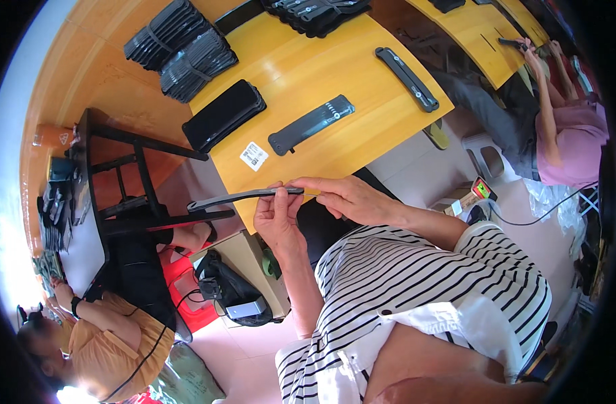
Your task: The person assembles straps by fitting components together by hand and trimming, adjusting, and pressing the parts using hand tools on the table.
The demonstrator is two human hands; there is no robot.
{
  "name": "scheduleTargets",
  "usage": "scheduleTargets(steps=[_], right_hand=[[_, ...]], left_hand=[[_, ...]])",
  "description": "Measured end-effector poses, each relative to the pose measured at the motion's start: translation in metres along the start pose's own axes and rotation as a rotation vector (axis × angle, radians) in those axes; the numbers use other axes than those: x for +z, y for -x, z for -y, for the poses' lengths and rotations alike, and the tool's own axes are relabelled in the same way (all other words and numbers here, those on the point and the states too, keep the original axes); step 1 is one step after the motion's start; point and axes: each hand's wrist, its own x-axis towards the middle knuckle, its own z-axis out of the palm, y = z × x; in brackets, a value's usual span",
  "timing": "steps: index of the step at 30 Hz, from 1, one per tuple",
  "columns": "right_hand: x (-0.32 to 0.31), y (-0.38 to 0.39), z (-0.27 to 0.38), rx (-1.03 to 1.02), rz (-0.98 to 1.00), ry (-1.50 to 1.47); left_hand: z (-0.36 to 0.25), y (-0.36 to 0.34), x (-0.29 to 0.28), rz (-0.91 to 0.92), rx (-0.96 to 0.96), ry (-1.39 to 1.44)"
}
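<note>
My left hand (279,219) pinches one end of a long, narrow dark strip (234,196) between thumb and fingers, above the near edge of the yellow table (341,155); the strip reaches out leftward. My right hand (345,198) is closed at that held end, on a thin, needle-like thing (311,195) too small to make out. On the table lie a white label sheet (254,155), a flat dark strip with a shiny sleeve (311,124), another long dark strip (407,79) and a black stack of flat pieces (223,115).
Bundled black pieces (197,66) sit at the back left. Two co-workers flank me: one in orange (119,357) at lower left, one in pink (567,145) at upper right. A black frame (139,178), cardboard box (274,296), red plastic item (180,283) and cables (537,222) are around below.
</note>
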Motion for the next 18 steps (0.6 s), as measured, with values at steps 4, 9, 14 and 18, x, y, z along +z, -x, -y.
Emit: scheduleTargets(steps=[4, 9, 14, 18], right_hand=[[-0.001, 0.001, -0.002, 0.030, -0.006, 0.017], [0.002, -0.001, -0.012, -0.111, -0.107, 0.284], [0.006, 0.002, -0.008, -0.289, -0.268, 0.483], [0.006, 0.006, -0.003, -0.139, -0.197, 0.584]], left_hand=[[0.000, 0.003, 0.004, -0.007, 0.049, -0.073], [0.001, 0.009, 0.012, -0.019, 0.146, -0.160], [-0.002, 0.010, 0.015, -0.017, 0.109, -0.078], [0.001, 0.007, 0.015, -0.006, 0.066, -0.080]])
